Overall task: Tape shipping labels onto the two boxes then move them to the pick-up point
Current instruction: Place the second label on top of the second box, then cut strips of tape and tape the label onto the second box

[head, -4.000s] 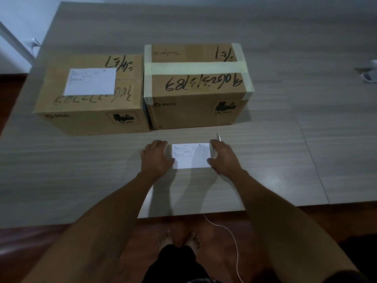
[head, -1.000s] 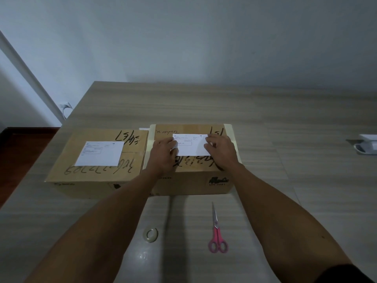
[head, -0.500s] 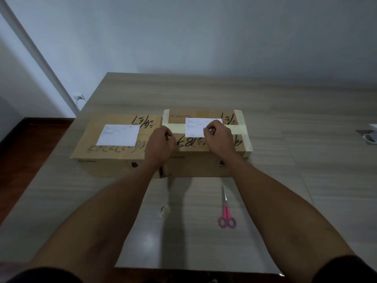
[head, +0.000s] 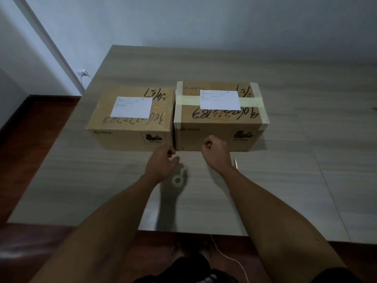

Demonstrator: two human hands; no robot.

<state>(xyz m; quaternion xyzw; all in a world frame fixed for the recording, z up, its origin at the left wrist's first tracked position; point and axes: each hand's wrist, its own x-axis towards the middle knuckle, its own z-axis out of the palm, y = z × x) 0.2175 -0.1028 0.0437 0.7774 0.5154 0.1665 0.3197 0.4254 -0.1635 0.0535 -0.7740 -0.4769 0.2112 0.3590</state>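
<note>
Two cardboard boxes stand side by side on the table. The left box (head: pixel 130 137) carries a white shipping label (head: pixel 131 107) on its top. On the right box (head: pixel 224 119), which is banded with pale tape, a second white label (head: pixel 220 100) lies loose on top. My left hand (head: pixel 163 163) hovers in front of the boxes, fingers relaxed and thumb spread, just above a small tape roll (head: pixel 178 180). My right hand (head: pixel 216 153) is curled into a loose fist before the right box and holds nothing. Only a metal tip of the scissors (head: pixel 235 162) shows beside my right wrist.
The wooden table (head: pixel 306 160) reaches to the wall behind the boxes and runs far to the right. Dark wood floor lies to the left and below the near edge. A white cable (head: pixel 230 260) trails by my feet.
Both hands have left the label on the right box and come down to the table in front of the boxes. The label stays on the box top. The view has tilted downward.
</note>
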